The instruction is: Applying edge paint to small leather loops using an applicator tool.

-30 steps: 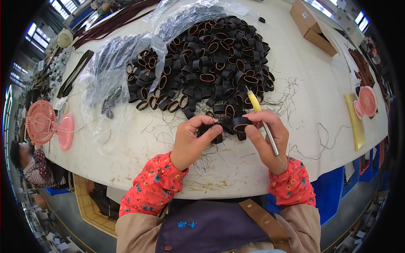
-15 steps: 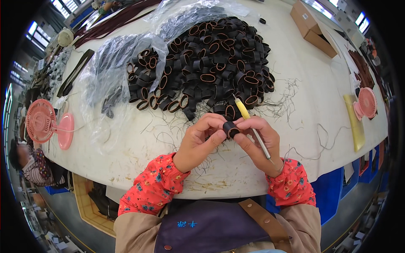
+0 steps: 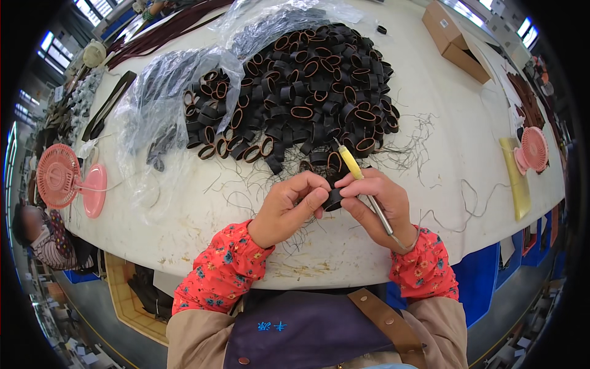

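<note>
Pinching one black loop (image 3: pixel 332 198) between both hands: your left hand (image 3: pixel 289 206) is gripping it, your right hand (image 3: pixel 376 203) is also holding a yellow-handled tool (image 3: pixel 362 184). Judging progress: big loop pile (image 3: pixel 295 92) on the counter (image 3: pixel 430 111) is waiting, so most work's left.

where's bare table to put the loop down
Barest patch: right of the right hand, toward the yellow strip, with a few stray threads. Also the near edge by the left hand. Crowded: the loop pile ahead and plastic bags on the left.
</note>
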`<state>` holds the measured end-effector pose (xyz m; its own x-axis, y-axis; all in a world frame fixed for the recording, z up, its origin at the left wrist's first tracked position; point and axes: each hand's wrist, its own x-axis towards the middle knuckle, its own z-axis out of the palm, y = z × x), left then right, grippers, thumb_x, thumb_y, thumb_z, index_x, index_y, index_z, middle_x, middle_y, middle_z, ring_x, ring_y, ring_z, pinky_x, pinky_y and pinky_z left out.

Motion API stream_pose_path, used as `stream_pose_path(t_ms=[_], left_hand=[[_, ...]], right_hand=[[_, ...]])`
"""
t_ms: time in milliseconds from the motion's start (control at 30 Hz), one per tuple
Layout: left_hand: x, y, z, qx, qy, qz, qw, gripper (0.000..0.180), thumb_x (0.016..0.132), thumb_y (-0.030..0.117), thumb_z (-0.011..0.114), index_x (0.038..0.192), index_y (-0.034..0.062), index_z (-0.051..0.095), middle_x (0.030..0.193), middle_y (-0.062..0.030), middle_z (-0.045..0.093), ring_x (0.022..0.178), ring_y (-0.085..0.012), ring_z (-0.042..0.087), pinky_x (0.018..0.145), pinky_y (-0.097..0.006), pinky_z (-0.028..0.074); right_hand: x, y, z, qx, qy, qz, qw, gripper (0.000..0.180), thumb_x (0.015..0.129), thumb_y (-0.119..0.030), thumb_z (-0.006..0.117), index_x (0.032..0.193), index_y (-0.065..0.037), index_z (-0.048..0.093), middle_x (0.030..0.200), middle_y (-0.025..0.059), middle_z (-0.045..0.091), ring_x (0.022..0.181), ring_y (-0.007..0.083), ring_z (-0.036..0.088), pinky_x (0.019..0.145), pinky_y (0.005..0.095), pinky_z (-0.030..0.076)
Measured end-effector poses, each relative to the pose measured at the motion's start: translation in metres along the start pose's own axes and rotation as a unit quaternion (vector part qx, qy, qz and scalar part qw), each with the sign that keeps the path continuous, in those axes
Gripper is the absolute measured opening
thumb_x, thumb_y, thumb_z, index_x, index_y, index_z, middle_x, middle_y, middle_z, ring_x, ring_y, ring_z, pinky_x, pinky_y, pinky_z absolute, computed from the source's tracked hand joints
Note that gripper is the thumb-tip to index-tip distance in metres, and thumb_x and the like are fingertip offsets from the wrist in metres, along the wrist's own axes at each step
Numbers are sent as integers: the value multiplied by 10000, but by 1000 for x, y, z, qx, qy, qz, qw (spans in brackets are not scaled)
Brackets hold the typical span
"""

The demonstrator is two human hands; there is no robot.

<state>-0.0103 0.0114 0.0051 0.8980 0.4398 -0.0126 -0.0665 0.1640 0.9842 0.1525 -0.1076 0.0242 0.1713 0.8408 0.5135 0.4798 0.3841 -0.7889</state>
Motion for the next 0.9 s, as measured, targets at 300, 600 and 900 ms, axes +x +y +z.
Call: stream_pose_path(t_ms=[300,600,900], left_hand=[[7,2,5,267,193,215,920,153,817,10,643,964,52,646,942,-77,611,680,-105,557,602,-224,453],[5,-2,7,442,175,327,817,253,677,65,761,909,92,665,929,-20,654,783,-210,584,715,-323,420],[5,3,3,443,142,323,824,222,665,-19,742,853,67,661,893,-46,680,727,-209,587,691,-291,430]], right_hand=[[0,4,0,-114,67,-53,990,262,739,40,720,956,-59,610,953,101,638,774,212,612,656,281,509],[-5,9,4,-185,50,-111,975,321,668,14,767,932,-79,609,939,77,640,809,241,599,684,319,500],[-2,6,3,-146,49,-104,983,321,668,32,764,929,-65,607,930,99,639,779,240,619,654,309,512]])
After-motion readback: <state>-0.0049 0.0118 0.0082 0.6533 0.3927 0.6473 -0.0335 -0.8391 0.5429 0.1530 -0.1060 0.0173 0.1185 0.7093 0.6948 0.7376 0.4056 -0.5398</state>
